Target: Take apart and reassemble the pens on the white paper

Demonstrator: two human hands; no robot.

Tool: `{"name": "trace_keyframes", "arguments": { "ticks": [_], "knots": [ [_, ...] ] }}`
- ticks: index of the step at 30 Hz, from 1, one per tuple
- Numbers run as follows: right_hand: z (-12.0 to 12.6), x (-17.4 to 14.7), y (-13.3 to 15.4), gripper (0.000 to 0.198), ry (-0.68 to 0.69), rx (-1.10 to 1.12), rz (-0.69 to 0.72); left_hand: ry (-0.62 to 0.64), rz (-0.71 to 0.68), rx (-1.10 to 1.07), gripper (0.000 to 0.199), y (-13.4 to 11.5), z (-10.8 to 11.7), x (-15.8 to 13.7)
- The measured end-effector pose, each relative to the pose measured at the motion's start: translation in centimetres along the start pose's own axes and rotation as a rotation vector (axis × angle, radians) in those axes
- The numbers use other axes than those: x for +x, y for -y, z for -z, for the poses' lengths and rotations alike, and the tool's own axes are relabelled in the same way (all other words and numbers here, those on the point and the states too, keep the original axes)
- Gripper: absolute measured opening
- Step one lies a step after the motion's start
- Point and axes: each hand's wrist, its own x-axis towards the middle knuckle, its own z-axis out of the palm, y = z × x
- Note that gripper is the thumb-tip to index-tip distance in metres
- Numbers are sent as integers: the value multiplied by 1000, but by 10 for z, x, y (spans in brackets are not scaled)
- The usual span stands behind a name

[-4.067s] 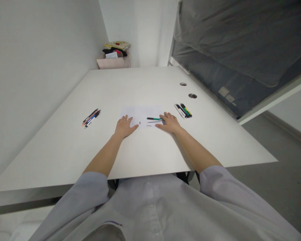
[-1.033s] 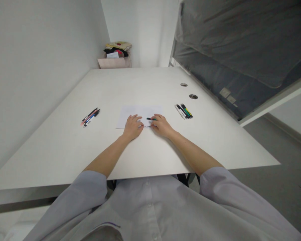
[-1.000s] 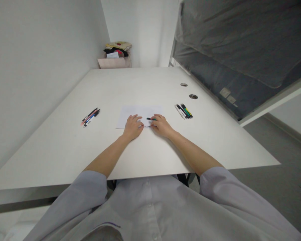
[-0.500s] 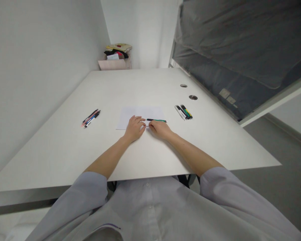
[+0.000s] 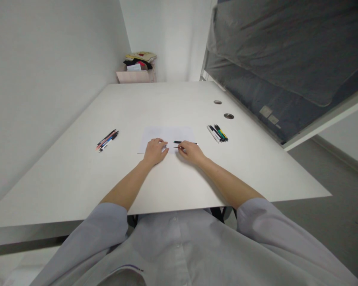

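Note:
My right hand point(image 5: 192, 152) rests over the paper's near right part, its fingers closed on a thin dark reddish pen refill point(image 5: 176, 147) that points left. Beside it, my left hand point(image 5: 155, 151) is curled above the sheet. A tiny greyish thing shows between its thumb and fingers, too small to name. Under both hands lies a white sheet of paper point(image 5: 167, 133). Just behind my right hand is a dark pen point(image 5: 177, 142) on the sheet, partly covered by the fingers. The refill's tip and my left fingers are apart.
Several pens point(image 5: 107, 140) lie bunched on the left of the white table point(image 5: 131, 107). More pens point(image 5: 218, 134) lie on the right, near two round metal grommets point(image 5: 229, 116). A box with cloth items point(image 5: 134, 76) stands beyond the far edge; a dark covered panel point(image 5: 256, 79) borders the right.
My hands have drawn apart, my left hand moving slightly left. The refill, earlier spanning both hands' fingertips, now sticks out from my right hand alone.

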Motion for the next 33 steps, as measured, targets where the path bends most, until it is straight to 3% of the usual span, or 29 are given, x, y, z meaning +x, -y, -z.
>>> {"name": "trace_keyframes", "arguments": {
  "ticks": [5, 12, 23, 33],
  "knots": [
    [1, -1, -1, 18, -5, -21, -42, 83, 48, -3, 24, -1, 2, 4],
    [4, -1, 3, 20, 15, -48, -38, 70, 30, -313, 21, -6, 6, 4],
    [0, -1, 4, 17, -18, 26, 44, 83, -31, -353, 22, -14, 1, 1],
    [-6, -1, -5, 28, -51, 122, 143, 63, 11, -383, 21, -9, 4, 1]
  ]
}}
